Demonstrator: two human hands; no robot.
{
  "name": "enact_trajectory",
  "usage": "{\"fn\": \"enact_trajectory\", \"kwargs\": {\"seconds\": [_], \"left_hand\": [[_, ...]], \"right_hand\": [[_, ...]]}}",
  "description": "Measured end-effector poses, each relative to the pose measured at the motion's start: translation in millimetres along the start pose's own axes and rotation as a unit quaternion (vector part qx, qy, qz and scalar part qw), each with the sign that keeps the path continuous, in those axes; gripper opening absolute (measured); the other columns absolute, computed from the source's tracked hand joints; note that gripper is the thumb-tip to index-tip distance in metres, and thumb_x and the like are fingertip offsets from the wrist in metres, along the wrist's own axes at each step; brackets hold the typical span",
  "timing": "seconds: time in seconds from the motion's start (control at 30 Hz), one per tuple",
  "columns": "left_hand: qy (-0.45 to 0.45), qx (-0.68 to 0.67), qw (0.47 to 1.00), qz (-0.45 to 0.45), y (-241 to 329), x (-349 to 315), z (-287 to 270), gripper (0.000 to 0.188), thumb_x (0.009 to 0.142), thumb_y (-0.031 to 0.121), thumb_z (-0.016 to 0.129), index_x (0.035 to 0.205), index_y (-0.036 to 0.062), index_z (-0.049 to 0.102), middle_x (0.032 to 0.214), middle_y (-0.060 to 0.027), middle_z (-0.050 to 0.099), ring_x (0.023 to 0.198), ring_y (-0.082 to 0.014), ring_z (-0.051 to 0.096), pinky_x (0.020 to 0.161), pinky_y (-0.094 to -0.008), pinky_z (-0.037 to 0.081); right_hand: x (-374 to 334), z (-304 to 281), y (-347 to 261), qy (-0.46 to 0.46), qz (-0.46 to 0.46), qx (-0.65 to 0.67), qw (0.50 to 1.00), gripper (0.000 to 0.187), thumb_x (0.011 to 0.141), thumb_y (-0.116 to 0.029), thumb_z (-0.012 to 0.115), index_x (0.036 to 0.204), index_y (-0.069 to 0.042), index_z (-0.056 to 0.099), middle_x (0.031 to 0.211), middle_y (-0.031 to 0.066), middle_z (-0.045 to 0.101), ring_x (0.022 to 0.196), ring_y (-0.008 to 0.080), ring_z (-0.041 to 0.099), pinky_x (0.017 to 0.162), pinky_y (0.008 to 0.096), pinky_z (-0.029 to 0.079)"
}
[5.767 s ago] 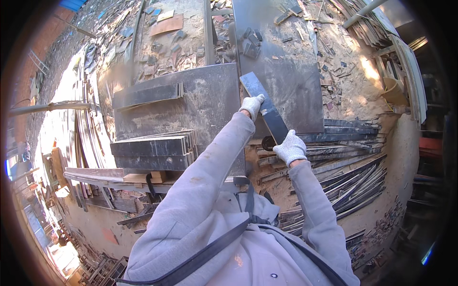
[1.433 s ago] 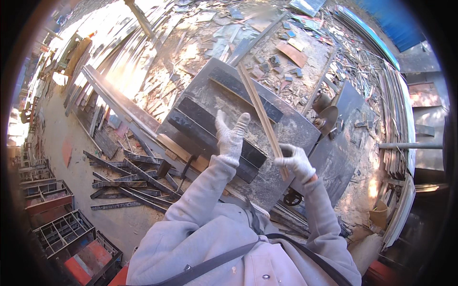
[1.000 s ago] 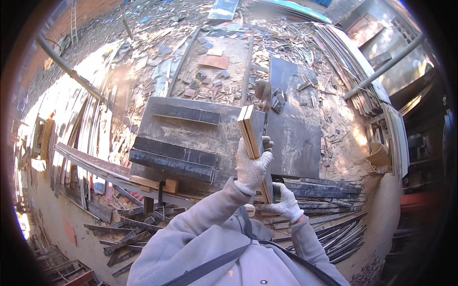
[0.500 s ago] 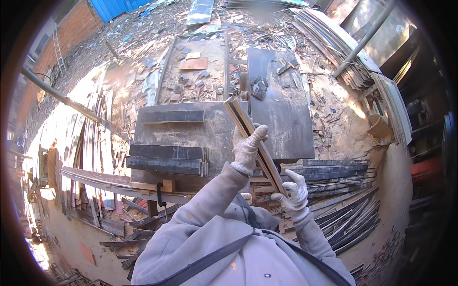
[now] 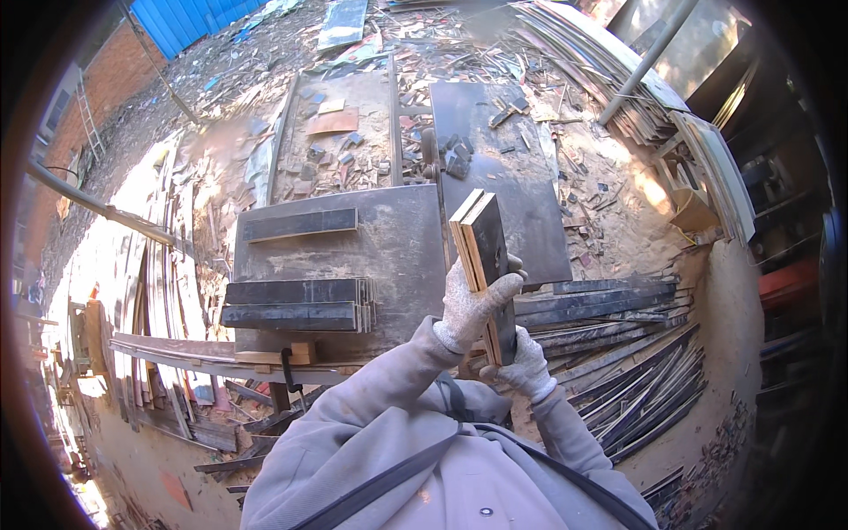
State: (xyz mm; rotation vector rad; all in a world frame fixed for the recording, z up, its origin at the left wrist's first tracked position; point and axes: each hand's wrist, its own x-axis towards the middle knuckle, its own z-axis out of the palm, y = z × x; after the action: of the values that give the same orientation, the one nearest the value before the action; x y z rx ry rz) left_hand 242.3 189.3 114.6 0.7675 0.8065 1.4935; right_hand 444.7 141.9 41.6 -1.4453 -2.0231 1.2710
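Observation:
Both my gloved hands grip a pair of dark-faced plywood strips [image 5: 488, 240], pressed together and held upright at a slant above the saw table's near right corner. My left hand [image 5: 477, 302] is wrapped around their middle, thumb across the dark face. At the lower end my right hand [image 5: 528, 369] closes on the strips, its fingers partly hidden behind them. Left of my hands, a stack of similar plywood strips [image 5: 296, 316] lies on the dark tabletop [image 5: 402, 238]. A single strip [image 5: 300, 226] lies farther back on the same top.
A clamp [image 5: 288, 371] and a wood block [image 5: 303, 353] sit at the tabletop's near edge. Beyond stands a second dark panel [image 5: 539, 212] with offcuts [image 5: 458, 159] on it. Long dark strips [image 5: 609, 305] are piled to the right. Scrap wood litters the ground. A pole [image 5: 102, 210] slants in at left.
The plywood strips have been turned more upright, so their dark face and layered end now show. My right hand has moved slightly down and left and closed around the lower end.

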Motion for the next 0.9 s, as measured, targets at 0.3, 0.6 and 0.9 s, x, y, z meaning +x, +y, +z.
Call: {"fn": "enact_trajectory", "kwargs": {"seconds": [0.3, 0.6, 0.9], "left_hand": [[0.009, -0.083, 0.996, -0.045, 1, 10, -9, 0.061, 0.093, 0.037, 0.078, 0.134, 0.0009, 0.050, 0.111, -0.0148, 0.070, 0.103, -0.0272, 0.072, 0.094, -0.0456, 0.060], [0.040, -0.193, 0.977, -0.081, -10, 13, -18, 0.041, 0.094, 0.022, 0.075, 0.125, 0.0041, 0.055, 0.100, -0.0101, 0.068, 0.089, -0.0242, 0.070, 0.085, -0.0432, 0.061], [-0.006, -0.136, 0.990, -0.039, -13, 1, -5, 0.042, 0.095, 0.018, 0.074, 0.129, 0.0009, 0.055, 0.101, -0.0106, 0.068, 0.090, -0.0230, 0.071, 0.083, -0.0412, 0.060]], "right_hand": [[-4, -7, -14, -0.011, 0.052, -0.025, 0.998, 0.100, 0.060, -0.050, 0.097, 0.136, -0.002, 0.052, 0.111, 0.0245, 0.072, 0.107, 0.0431, 0.070, 0.090, 0.0481, 0.057], [-7, -4, -32, -0.021, 0.075, -0.021, 0.997, 0.102, 0.063, -0.045, 0.099, 0.140, -0.002, 0.048, 0.120, 0.0226, 0.069, 0.111, 0.0357, 0.070, 0.095, 0.0447, 0.056], [-11, 5, -12, -0.010, 0.014, 0.011, 1.000, 0.096, 0.069, -0.045, 0.097, 0.140, -0.002, 0.047, 0.126, 0.0198, 0.065, 0.115, 0.0319, 0.067, 0.097, 0.0438, 0.055]]}}
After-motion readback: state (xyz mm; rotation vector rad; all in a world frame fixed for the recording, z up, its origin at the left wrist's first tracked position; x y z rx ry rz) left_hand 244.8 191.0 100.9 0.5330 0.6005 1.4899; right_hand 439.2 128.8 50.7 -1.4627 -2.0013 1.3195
